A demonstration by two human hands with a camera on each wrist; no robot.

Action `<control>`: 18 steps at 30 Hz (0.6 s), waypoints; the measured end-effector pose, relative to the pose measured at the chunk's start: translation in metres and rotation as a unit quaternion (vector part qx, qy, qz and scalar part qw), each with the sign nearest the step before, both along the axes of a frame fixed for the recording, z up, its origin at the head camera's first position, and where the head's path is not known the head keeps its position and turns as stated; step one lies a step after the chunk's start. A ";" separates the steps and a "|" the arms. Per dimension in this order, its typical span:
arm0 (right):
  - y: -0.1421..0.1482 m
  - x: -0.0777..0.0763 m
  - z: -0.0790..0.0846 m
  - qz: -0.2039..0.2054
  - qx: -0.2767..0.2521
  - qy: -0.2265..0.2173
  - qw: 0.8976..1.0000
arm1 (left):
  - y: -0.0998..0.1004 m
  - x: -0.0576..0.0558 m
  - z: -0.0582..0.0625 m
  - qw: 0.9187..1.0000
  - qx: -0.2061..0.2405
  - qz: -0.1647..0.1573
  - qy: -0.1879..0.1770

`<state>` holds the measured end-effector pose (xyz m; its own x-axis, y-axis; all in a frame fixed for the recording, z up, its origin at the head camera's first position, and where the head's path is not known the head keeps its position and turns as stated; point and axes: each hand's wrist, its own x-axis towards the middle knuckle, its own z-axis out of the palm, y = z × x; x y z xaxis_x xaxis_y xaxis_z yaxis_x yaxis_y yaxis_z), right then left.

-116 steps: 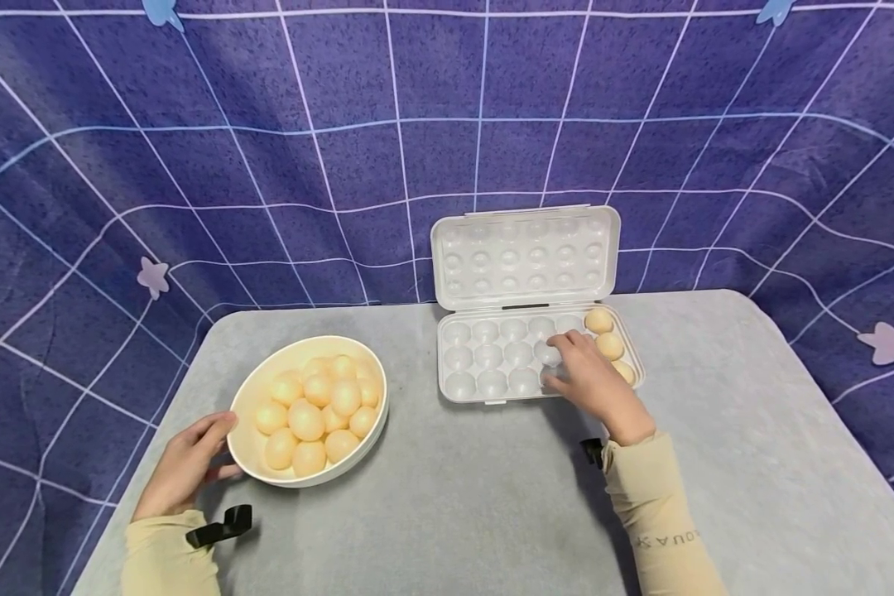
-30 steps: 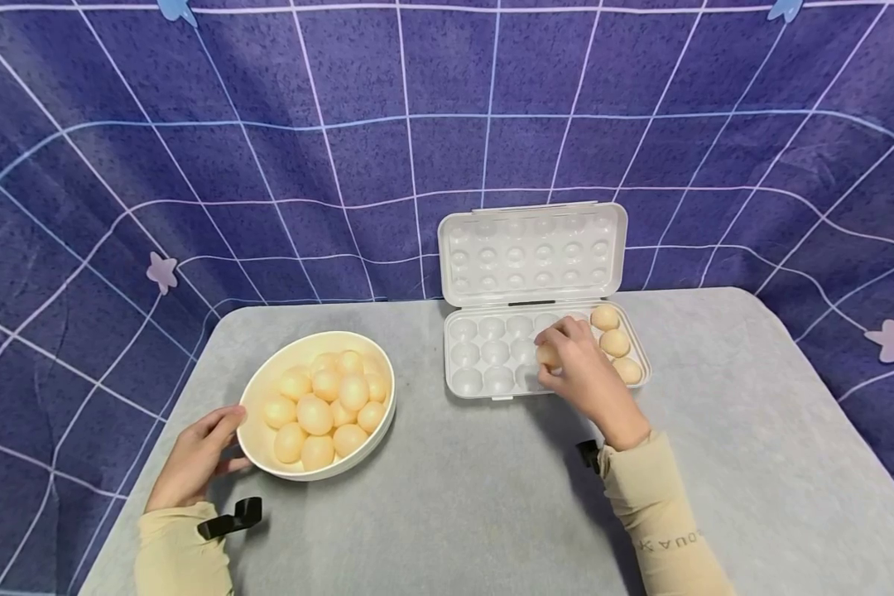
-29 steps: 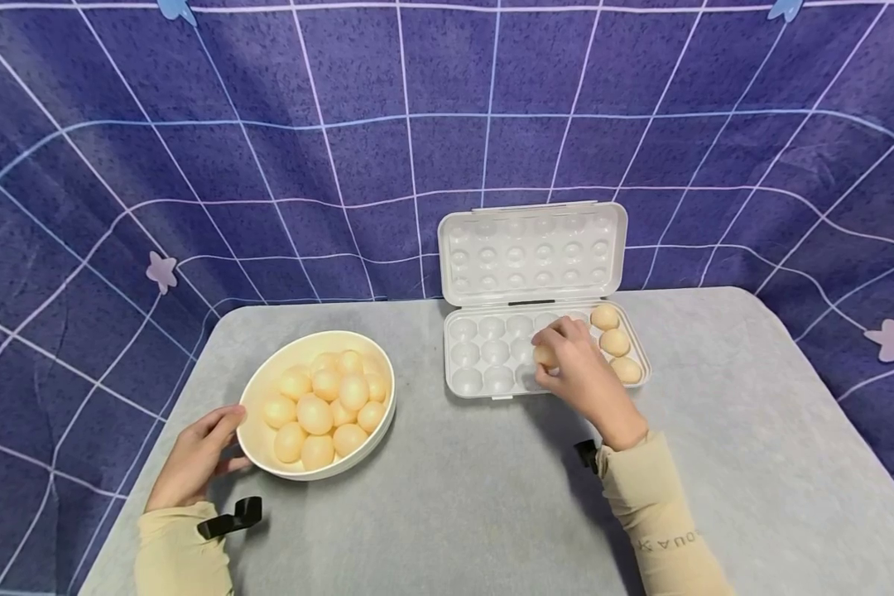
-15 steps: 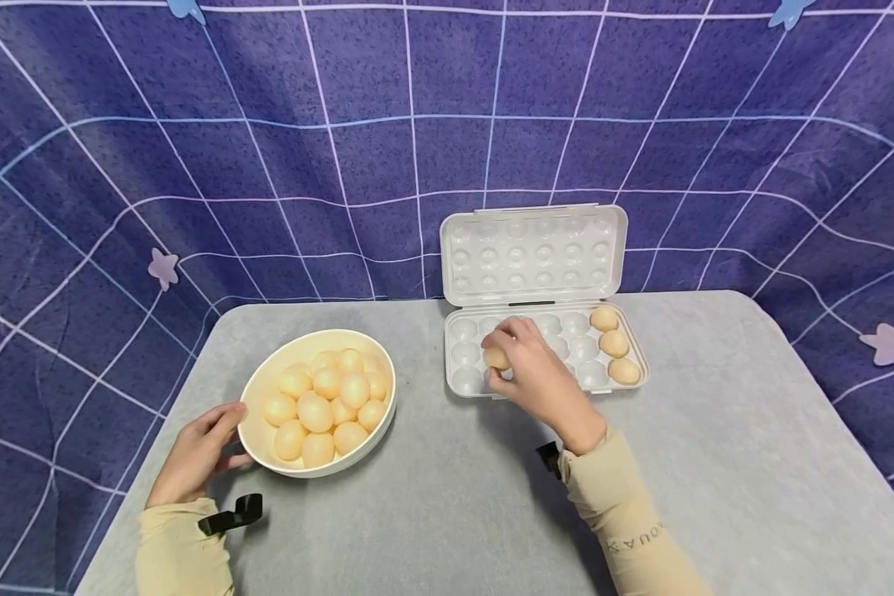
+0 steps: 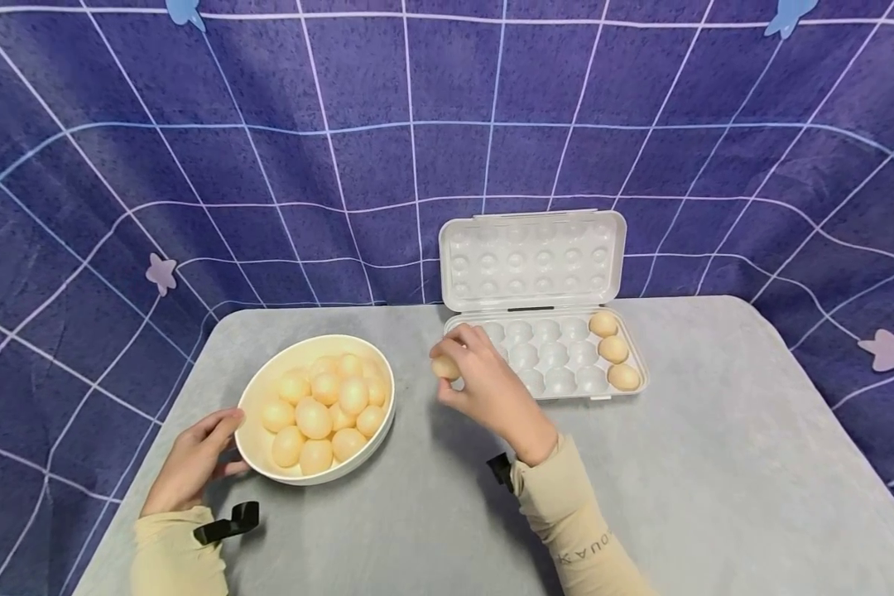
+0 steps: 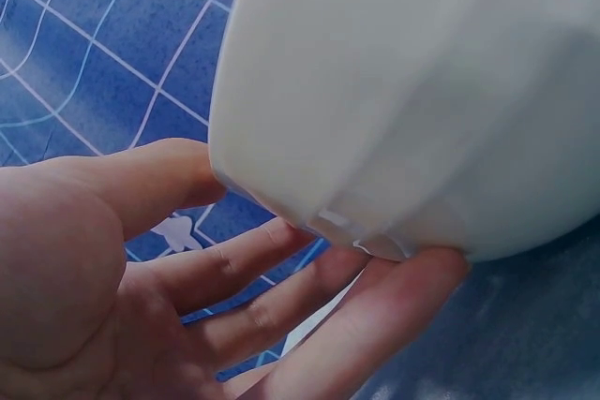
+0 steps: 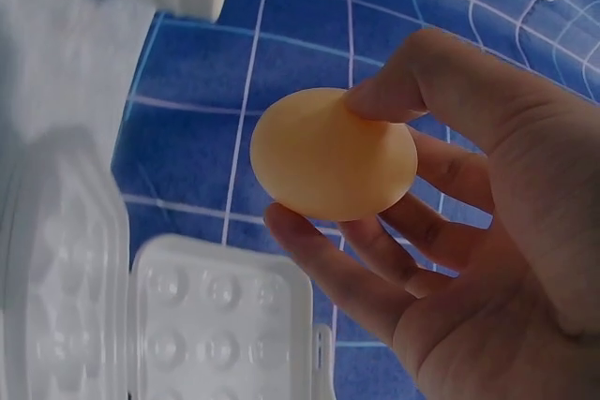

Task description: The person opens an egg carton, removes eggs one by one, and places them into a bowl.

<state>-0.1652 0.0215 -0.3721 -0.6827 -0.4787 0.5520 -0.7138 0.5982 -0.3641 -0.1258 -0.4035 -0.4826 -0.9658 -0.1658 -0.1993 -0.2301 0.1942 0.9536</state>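
A brown egg (image 5: pixel 445 367) is pinched between thumb and fingers of my right hand (image 5: pixel 487 385), above the left end of an open white egg carton (image 5: pixel 599 396). The right wrist view shows this egg (image 7: pixel 328 156) whole, with the thumb on one side and fingertips on the other. Three eggs (image 5: pixel 613 349) fill the carton's rightmost column; the other cups in sight hold nothing, though my hand hides a few at the left. My left hand (image 5: pixel 194 459) grips the left rim of a white bowl (image 5: pixel 376 443) heaped with eggs (image 5: pixel 314 418). Up close, thumb and fingertips touch the bowl's wall (image 6: pixel 394 72).
The carton's dimpled lid (image 5: pixel 532 261) stands raised against a blue grid-patterned cloth (image 5: pixel 447 157) behind the grey table (image 5: pixel 417 530). A strip of tabletop lies between bowl and carton. Each wrist carries a black camera mount (image 5: pixel 227 523).
My right hand has carried the egg leftward, from the carton's middle to beyond its left end, uncovering cups on the right. The left hand keeps its grip on the bowl.
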 end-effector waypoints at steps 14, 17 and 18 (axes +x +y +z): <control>-0.038 0.008 -0.001 0.040 -0.019 -0.009 0.999 | -0.003 0.003 -0.004 1.000 0.018 0.004 0.008; -0.045 0.008 -0.002 0.049 -0.023 -0.015 0.998 | 0.003 0.005 0.005 1.000 0.013 0.005 -0.002; -0.047 0.009 -0.003 0.051 -0.022 -0.016 0.998 | 0.005 0.006 0.008 1.000 0.007 0.000 -0.005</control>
<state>-0.1565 -0.0256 -0.3748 -0.6492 -0.5225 0.5527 -0.7579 0.5053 -0.4126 -0.1197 -0.3989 -0.4748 -0.9640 -0.1624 -0.2104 -0.2388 0.1818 0.9539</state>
